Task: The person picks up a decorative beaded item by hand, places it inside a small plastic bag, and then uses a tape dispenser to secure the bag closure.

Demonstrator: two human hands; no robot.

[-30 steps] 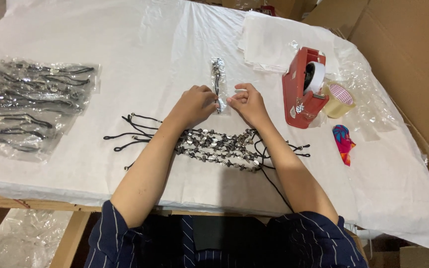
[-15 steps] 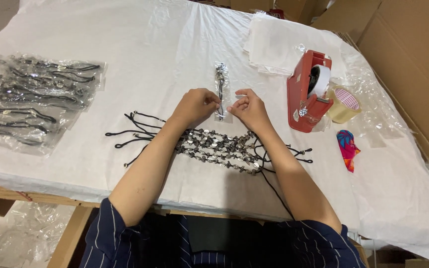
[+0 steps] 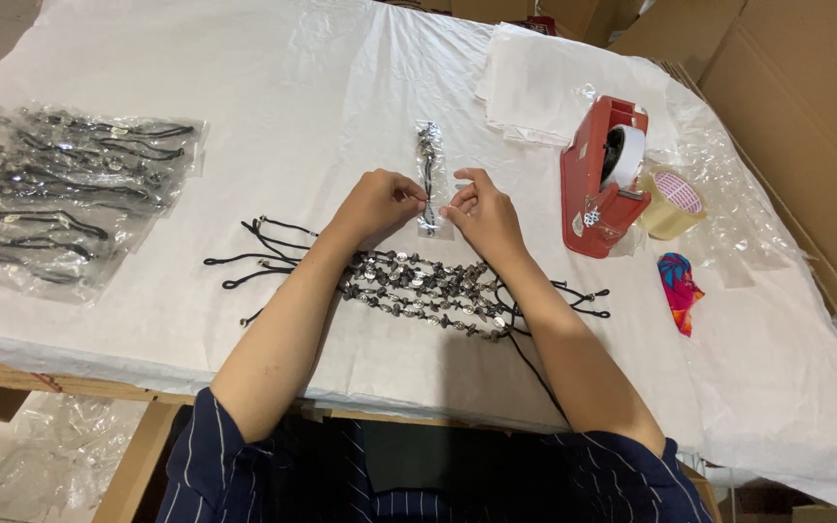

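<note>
White-clothed table [image 3: 244, 58] spread wide. Heap of black-corded silver-bead necklaces [image 3: 418, 286] close below my wrists for reach. Red tape dispenser [image 3: 601, 179] at right. Both grips, left hand [image 3: 377, 203] and right hand [image 3: 481, 215], pinch the narrow clear plastic sleeve [image 3: 429, 174] flat, bagged necklace inside.

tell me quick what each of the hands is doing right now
Left hand: closed, pinching the small clear bag at its lower end.
Right hand: closed, pinching the same bag's lower end.

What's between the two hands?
In the head view, a narrow clear bag with a beaded cord inside lies between the left hand and right hand; both pinch it.
</note>
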